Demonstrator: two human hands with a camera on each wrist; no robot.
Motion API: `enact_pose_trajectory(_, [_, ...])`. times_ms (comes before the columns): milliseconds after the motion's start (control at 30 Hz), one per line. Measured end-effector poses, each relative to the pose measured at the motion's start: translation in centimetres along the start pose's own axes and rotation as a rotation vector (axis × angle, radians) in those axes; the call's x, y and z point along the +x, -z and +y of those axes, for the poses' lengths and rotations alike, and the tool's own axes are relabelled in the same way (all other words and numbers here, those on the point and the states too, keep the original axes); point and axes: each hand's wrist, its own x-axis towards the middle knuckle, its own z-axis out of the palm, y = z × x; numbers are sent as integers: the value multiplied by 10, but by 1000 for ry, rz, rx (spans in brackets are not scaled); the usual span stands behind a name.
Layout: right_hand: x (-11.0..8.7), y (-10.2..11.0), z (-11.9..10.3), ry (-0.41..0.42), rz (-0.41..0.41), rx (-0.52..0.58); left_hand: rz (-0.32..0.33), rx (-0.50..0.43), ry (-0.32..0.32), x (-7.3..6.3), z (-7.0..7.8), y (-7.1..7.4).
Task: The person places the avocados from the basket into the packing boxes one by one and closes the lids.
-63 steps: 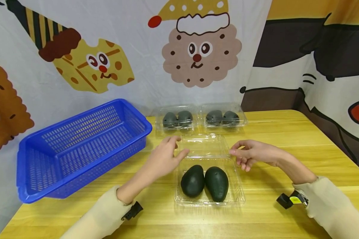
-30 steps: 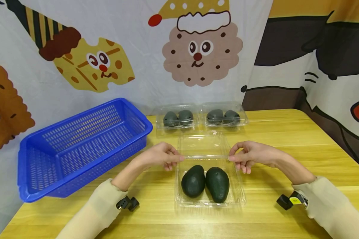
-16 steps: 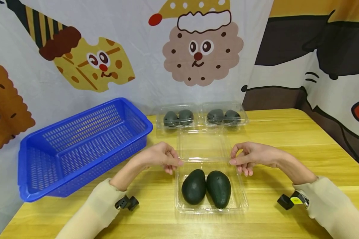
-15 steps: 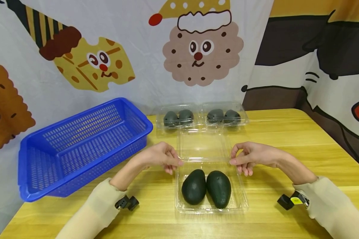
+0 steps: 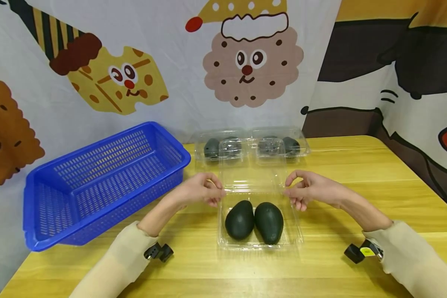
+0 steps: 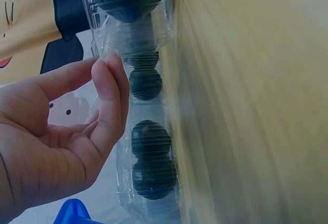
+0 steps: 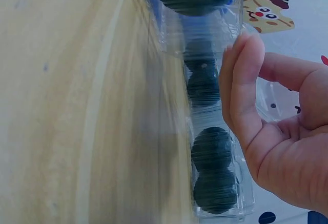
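A clear plastic clamshell container (image 5: 258,247) stands in the middle of the head view, its lid (image 5: 252,178) raised at the far side. Two dark green avocados, a left one (image 5: 240,220) and a right one (image 5: 269,223), lie side by side in its base. My left hand (image 5: 199,190) pinches the left edge near the hinge between thumb and fingers. On the opposite edge my right hand (image 5: 313,189) pinches likewise. Both wrist views show the avocado-filled base just beyond the fingertips (image 6: 105,65); the thumb contact is partly hidden.
Two closed clamshells, one on the left (image 5: 211,149) and one on the right (image 5: 291,147), each hold two avocados at the back of the wooden table (image 5: 357,165). A blue perforated basket (image 5: 126,207) sits on the left. A cartoon-printed cloth (image 5: 179,62) hangs behind.
My left hand came to the container's left edge and gripped it. The container first slid slightly toward me, then moved away with both hands. Its lid now overlaps the rear clamshells in view.
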Motion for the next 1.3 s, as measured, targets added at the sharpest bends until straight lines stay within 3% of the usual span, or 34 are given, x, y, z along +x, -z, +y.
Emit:
enact_pose_trajectory(467, [4,-4,3,61,118,3,99,-81,19,3,-1,0])
enact_pose_trajectory(1300, [10,-9,10,149,222,9,135,-128,-61,9,-7,2])
